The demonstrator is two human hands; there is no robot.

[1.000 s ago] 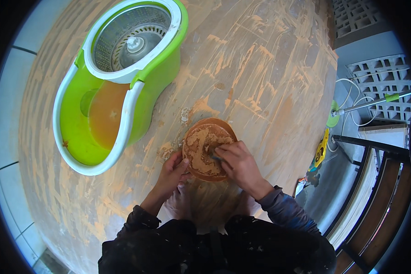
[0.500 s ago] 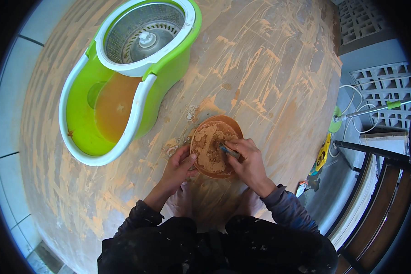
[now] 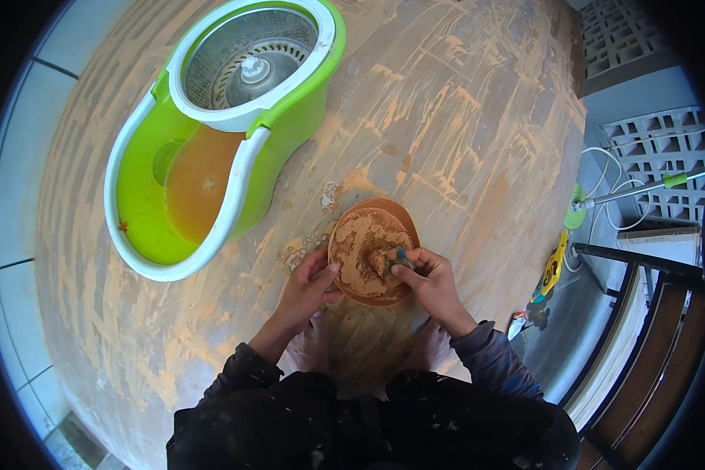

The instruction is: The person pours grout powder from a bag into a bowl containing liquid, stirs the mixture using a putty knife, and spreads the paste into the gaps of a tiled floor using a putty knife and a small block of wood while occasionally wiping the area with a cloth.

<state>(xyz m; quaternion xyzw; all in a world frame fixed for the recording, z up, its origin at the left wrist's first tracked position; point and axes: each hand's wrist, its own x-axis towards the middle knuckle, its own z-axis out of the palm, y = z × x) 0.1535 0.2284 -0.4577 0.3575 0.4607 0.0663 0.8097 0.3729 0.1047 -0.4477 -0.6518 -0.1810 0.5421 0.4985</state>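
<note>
**Scraping mud off a round disc, part done**

While the person crouches on the mud-streaked floor [image 3: 462,141], both hands work at a round brown disc [image 3: 374,261] lying flat on the floor just in front of the bare feet. The left hand [image 3: 309,283] steadies the disc's near-left rim, fingers closed on the edge. The right hand [image 3: 429,280] has its grip pinched shut on a small dark tool with a bluish end [image 3: 392,258], its tip pressed into the caked tan mud near the disc's centre.

Progress, as a judgement: roughly the early-to-middle stretch. Most of the disc's face carries a thick crust; only the outer rim shows bare brown. Loose crumbs lie on the floor beside the left edge, so some has come away.

A green spin-mop bucket [image 3: 290,117] stands just beyond, upper left, its basin holding orange-brown water [image 3: 200,184] and a steel basket [image 3: 247,66]. A mop handle [image 3: 642,188] lies well apart at right.
</note>
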